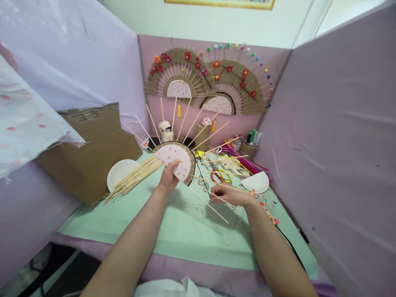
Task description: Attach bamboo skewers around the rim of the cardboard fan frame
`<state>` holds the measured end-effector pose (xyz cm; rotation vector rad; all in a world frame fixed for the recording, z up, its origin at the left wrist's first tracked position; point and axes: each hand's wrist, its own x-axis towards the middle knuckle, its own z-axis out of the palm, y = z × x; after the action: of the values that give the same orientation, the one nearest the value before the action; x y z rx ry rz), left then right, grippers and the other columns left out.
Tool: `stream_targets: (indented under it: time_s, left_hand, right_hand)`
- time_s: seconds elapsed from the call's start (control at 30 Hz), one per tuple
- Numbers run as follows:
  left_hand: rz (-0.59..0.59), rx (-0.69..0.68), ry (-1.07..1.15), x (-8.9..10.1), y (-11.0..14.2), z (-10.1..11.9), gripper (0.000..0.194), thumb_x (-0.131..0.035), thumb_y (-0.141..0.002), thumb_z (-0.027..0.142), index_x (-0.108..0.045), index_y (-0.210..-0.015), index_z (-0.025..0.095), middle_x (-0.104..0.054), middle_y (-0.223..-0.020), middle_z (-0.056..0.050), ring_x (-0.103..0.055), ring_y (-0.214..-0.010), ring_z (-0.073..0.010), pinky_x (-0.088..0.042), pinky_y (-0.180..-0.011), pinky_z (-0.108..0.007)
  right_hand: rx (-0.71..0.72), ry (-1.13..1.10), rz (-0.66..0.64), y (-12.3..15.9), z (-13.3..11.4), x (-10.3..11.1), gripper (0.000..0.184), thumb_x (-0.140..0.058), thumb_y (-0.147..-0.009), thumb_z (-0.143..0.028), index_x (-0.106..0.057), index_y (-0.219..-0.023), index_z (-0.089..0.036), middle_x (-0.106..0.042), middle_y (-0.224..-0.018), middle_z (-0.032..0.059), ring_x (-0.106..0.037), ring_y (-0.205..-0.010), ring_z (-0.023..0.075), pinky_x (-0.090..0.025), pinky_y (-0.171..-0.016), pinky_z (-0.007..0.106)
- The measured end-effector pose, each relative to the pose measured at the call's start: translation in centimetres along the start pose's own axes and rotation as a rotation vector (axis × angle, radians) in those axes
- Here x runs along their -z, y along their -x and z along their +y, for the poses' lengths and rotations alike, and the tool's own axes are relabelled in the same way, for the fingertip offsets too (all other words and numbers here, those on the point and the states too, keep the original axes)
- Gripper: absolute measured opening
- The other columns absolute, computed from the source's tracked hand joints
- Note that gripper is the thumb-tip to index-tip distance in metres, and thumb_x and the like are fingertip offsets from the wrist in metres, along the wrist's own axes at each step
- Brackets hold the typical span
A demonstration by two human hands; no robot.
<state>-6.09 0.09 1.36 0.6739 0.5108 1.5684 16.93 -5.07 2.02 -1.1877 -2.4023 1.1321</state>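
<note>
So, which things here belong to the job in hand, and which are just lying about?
Seem to belong:
dotted half-disc, in the left hand
thin sticks fanning from it
black cord, apparently in the right hand
stick bundle, probably

Seem just lying about:
scissors
white half-plate
round plate
cardboard sheet

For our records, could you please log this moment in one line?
left hand: grips spotted half-disc fan; right hand: curled near lower sticks; table: stick bundle

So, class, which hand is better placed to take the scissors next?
Probably the right hand: it is nearer the scissors, while the left hand holds the spotted half-disc. Whether the right hand's grip holds anything is unclear.
</note>
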Motion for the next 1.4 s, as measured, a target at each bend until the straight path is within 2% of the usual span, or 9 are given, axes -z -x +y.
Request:
stream_targets:
  time_s: [0.13, 0.37, 0.7, 0.87, 1.07, 1.27, 1.4]
  left_hand:
    - [0.013, -0.012, 0.004, 0.2, -0.2, 0.0, 0.034, -0.07, -0.063, 0.022, -0.063, -0.096, 0.016, -0.072, -0.087, -0.004, -0.066, -0.089, -0.0189, -0.05, -0.083, -0.028]
    - [0.035, -0.026, 0.024, 0.1, -0.3, 0.0, 0.026, -0.07, -0.064, 0.02, -0.064, -0.088, 0.016, -0.072, -0.081, -0.002, -0.067, -0.079, -0.0166, -0.052, -0.074, -0.024]
    - [0.065, -0.034, 0.019, 0.2, -0.6, -0.1, 0.027, -0.071, -0.062, 0.022, -0.063, -0.086, 0.016, -0.072, -0.083, -0.002, -0.067, -0.082, -0.0182, -0.052, -0.08, -0.028]
    - [0.077, -0.042, 0.015, 0.2, -0.6, -0.1, 0.027, -0.07, -0.063, 0.021, -0.064, -0.089, 0.016, -0.072, -0.081, -0.002, -0.067, -0.081, -0.0178, -0.052, -0.079, -0.027]
    - [0.074, -0.042, 0.026, 0.3, -0.7, -0.1, 0.029, -0.071, -0.062, 0.021, -0.064, -0.09, 0.015, -0.071, -0.081, -0.001, -0.067, -0.077, -0.0157, -0.05, -0.08, -0.027]
    - [0.05, -0.033, 0.002, 0.4, -0.6, -0.1, 0.031, -0.071, -0.062, 0.023, -0.064, -0.091, 0.016, -0.071, -0.082, -0.002, -0.067, -0.083, -0.0181, -0.051, -0.081, -0.028]
    - [0.029, 0.003, -0.013, 0.3, -0.3, -0.1, 0.03, -0.071, -0.061, 0.024, -0.064, -0.089, 0.016, -0.072, -0.084, -0.003, -0.067, -0.087, -0.0204, -0.052, -0.081, -0.029]
  right_hand:
    - [-0.002, -0.008, -0.004, 0.3, 0.2, 0.2, 0.021, -0.055, -0.076, -0.037, -0.055, -0.069, -0.018, -0.044, -0.061, -0.0038, -0.037, -0.055, 0.0082, -0.027, -0.047, 0.019]
    - [0.015, 0.007, 0.073, 0.8, 0.7, 0.8, 0.025, -0.054, -0.078, -0.041, -0.056, -0.07, -0.018, -0.044, -0.06, -0.0039, -0.037, -0.056, 0.0087, -0.029, -0.051, 0.02]
    - [0.005, -0.13, 0.144, 2.4, -0.4, 2.3, 0.027, -0.055, -0.078, -0.042, -0.054, -0.068, -0.018, -0.042, -0.061, -0.0037, -0.034, -0.058, 0.0093, -0.028, -0.054, 0.022]
    - [-0.007, -0.211, 0.199, 2.7, 0.3, 2.4, 0.029, -0.058, -0.076, -0.045, -0.056, -0.068, -0.018, -0.046, -0.062, -0.0031, -0.036, -0.059, 0.01, -0.029, -0.056, 0.023]
    - [-0.027, -0.211, 0.191, 2.8, 0.4, 2.5, 0.03, -0.058, -0.076, -0.048, -0.058, -0.073, -0.018, -0.047, -0.065, -0.0016, -0.038, -0.062, 0.0109, -0.031, -0.057, 0.024]
    - [-0.069, -0.3, 0.241, 2.9, 0.4, 2.6, 0.036, -0.063, -0.073, -0.048, -0.063, -0.092, -0.017, -0.06, -0.08, 0.003, -0.051, -0.072, 0.0145, -0.04, -0.065, 0.026]
    - [0.001, -0.381, 0.285, 2.5, 0.1, 2.3, 0.042, -0.067, -0.071, -0.046, -0.062, -0.103, -0.019, -0.063, -0.103, 0.0073, -0.057, -0.094, 0.0205, -0.045, -0.081, 0.033]
